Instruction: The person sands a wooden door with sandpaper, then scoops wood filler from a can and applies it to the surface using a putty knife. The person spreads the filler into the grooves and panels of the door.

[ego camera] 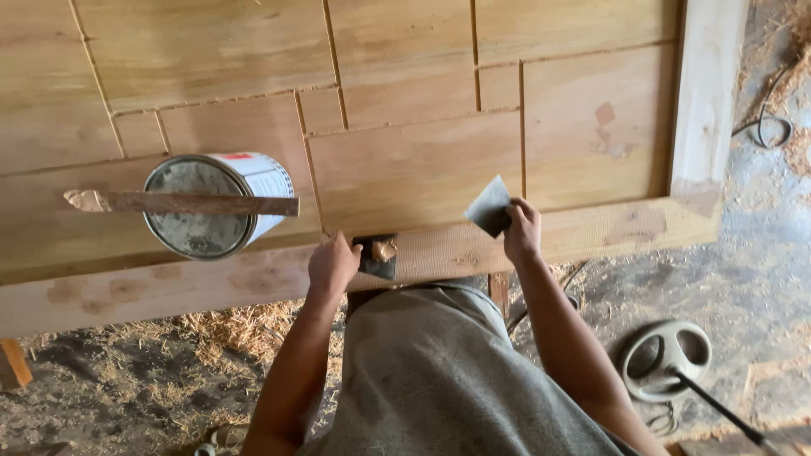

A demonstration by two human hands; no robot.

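A large wooden panel door [405,160] lies flat before you, its near frame rail at your waist. Your left hand [332,263] pinches a dark scraper [377,256] with brown filler on that rail; your right hand [521,230] grips another blade [488,207], lifted. Press flat, pulling along the grain. An open tin [211,205] with a stick [182,203] across it stands left; rightward the rail is free.

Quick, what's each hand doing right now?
Left hand: closed on a dark scraper smeared with brown filler, resting on the wooden panel.
Right hand: closed, holding a flat grey scraper blade.
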